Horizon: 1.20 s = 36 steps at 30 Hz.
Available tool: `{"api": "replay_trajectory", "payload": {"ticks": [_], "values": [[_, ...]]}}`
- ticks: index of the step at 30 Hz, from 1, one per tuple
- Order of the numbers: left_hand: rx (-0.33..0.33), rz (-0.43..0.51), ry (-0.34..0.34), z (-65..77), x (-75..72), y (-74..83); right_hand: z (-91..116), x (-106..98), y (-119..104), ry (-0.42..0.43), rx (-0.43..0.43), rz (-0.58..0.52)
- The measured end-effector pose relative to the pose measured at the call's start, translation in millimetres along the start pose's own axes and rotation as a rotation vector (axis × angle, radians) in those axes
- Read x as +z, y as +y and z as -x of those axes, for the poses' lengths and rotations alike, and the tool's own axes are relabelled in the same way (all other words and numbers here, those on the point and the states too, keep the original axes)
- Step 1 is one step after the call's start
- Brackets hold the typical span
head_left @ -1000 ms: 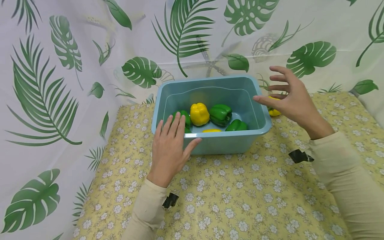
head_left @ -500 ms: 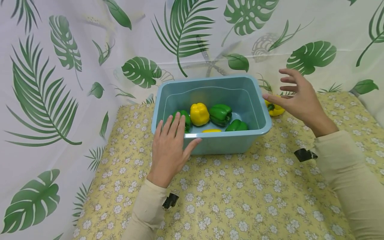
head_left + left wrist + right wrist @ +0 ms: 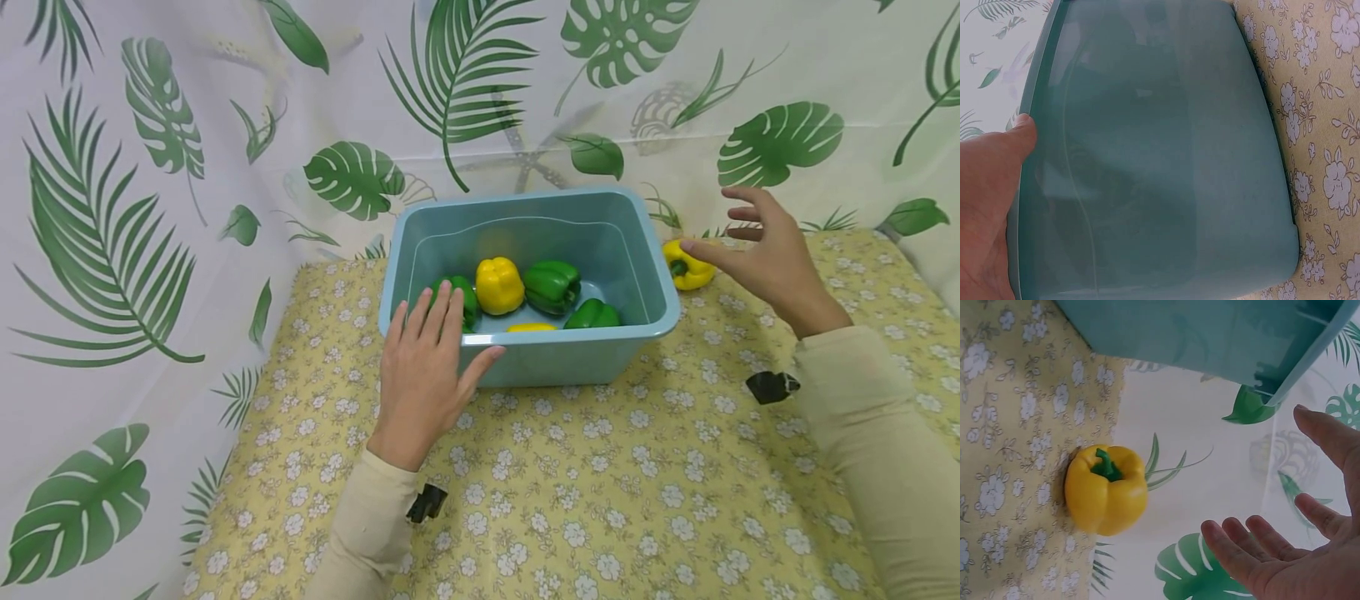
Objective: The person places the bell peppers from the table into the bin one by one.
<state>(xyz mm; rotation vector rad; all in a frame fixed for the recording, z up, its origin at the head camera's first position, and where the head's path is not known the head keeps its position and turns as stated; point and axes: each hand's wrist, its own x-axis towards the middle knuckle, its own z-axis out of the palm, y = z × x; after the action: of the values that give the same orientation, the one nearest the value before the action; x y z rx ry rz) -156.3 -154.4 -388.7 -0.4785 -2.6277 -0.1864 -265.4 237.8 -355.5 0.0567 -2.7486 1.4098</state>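
A blue-grey plastic tub [image 3: 555, 358] stands on the table with several bell peppers inside. Among them are a yellow bell pepper [image 3: 499, 286], a green bell pepper [image 3: 552, 287] beside it and another green bell pepper [image 3: 592, 314] near the front wall. My left hand [image 3: 422, 375] rests over the tub's near rim at the left, fingers straight, partly hiding a green bell pepper [image 3: 467, 302]. My right hand [image 3: 772, 254] is in the air right of the tub, fingers spread and holding nothing. Just left of it, a yellow bell pepper [image 3: 1107, 490] with a green stem sits on the table outside the tub.
A yellow flowered cloth [image 3: 585, 483] covers the table. Behind and to the left hangs a white sheet [image 3: 247, 50] with green leaf prints. Black wrist mounts show under both sleeves.
My right hand has moved right and slightly down, away from the tub, uncovering the yellow bell pepper outside it. The left hand has stayed on the rim.
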Motion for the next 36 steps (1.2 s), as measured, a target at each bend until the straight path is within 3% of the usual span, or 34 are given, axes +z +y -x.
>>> {"api": "replay_trajectory", "payload": {"ticks": [36], "values": [[-0.003, 0.004, -0.013, 0.2, -1.3, -0.6, -11.3, 17.0, 49.4, -0.053, 0.066, 0.020]]}}
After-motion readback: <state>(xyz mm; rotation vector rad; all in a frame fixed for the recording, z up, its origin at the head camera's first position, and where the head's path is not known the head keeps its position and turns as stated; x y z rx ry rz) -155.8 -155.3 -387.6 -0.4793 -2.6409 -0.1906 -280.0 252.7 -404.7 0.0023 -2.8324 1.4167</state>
